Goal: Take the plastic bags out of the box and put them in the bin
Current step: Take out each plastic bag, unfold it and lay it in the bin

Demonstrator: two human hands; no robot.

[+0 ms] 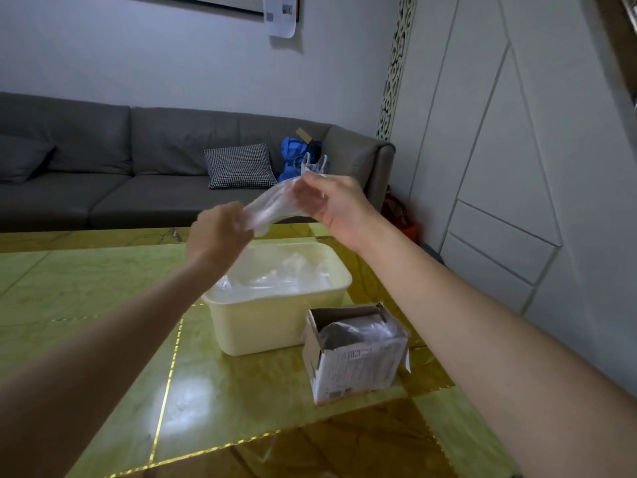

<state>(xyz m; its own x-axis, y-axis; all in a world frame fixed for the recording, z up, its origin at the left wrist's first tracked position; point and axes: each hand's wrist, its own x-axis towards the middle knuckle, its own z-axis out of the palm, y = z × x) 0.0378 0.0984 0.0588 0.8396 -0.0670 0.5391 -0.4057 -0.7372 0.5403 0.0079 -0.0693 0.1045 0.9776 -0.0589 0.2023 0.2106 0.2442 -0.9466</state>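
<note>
One clear bag stretched between both hands, above the bin.

The left hand [220, 229] was closed on the lower left end of the plastic bag [272, 205]; the right hand [331, 205] pinched its higher right end, fingers curled. The bag's long axis ran left to right, rising rightward, directly over the cream bin [275, 319], which already held bags. The cardboard box [355, 353] stood just right of the bin, nearer, more plastic inside. Dropping it looked like a straight release.

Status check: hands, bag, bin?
Left hand and right hand both grip one clear plastic bag, stretched above the bin. Bags already in bin. Box holds more. Nothing in the way.
</note>
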